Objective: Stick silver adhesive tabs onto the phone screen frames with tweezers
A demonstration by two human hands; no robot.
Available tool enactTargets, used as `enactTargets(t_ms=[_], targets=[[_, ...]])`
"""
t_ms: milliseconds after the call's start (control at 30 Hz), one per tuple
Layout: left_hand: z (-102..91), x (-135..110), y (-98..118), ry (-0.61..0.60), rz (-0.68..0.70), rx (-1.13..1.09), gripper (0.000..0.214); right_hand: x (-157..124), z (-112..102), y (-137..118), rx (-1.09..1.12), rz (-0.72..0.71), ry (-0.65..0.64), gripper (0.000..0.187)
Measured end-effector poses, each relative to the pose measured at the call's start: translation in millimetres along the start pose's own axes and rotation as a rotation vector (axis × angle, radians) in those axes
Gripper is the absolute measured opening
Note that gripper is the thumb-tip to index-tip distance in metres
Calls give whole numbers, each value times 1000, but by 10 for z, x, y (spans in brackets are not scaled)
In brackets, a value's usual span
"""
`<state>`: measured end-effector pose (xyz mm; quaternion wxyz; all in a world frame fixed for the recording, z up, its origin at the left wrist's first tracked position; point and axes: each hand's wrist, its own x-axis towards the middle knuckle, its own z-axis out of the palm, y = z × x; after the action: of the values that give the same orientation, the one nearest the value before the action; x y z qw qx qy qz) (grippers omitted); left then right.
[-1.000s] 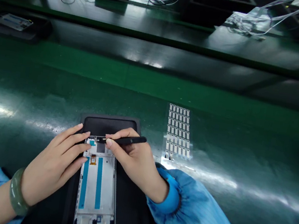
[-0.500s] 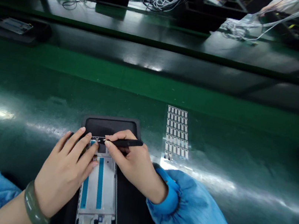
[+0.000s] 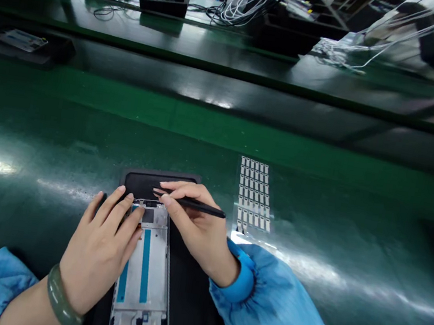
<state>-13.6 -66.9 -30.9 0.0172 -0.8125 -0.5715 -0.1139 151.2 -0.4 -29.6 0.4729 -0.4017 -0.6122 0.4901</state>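
Observation:
A phone mid-frame (image 3: 156,278) lies lengthwise in front of me, silver with blue strips (image 3: 145,266) along its bare inside. My left hand (image 3: 97,253) rests on its upper left part, fingers stretched and slightly spread, the fingertips touching the top end and hiding part of it. My right hand (image 3: 202,231) pinches black tweezers (image 3: 206,207) between thumb and fingers. Their tips point left, just above the top edge of the frame; whether anything is between them I cannot tell. Under the frame is a black tray (image 3: 160,173), its far end showing beyond the phone.
Right of my hands lies a clear sheet (image 3: 253,195) bearing rows of small pale stickers. Another phone frame (image 3: 22,39) sits in a black tray at the far left. Across the raised shelf at the back are cable bundles (image 3: 244,6) and black bins (image 3: 289,32).
My right hand has lifted the tweezers up and away from the top end of the phone frame. My left hand stays almost in place. A dark object at the back right has moved.

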Motion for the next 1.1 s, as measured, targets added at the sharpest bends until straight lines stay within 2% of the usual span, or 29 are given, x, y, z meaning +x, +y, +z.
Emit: enactTargets(t_ms=[167,333,533,767,1100], targets=[[2,-15,6,5,8,6,32,33,9,20,13,41,-31,9],[9,-38,5,6,17,6,33,20,6,39,-84,77,-125,14],[23,-41,-12,-7,29,8,36,-22,17,-6,-264,-21,-170,8],[32,-48,-13,4,22,-5,34,-51,47,17,-304,-144,-199,7],[9,-18,18,4,-13,-21,33,-52,43,42,-310,-168,-208,12]])
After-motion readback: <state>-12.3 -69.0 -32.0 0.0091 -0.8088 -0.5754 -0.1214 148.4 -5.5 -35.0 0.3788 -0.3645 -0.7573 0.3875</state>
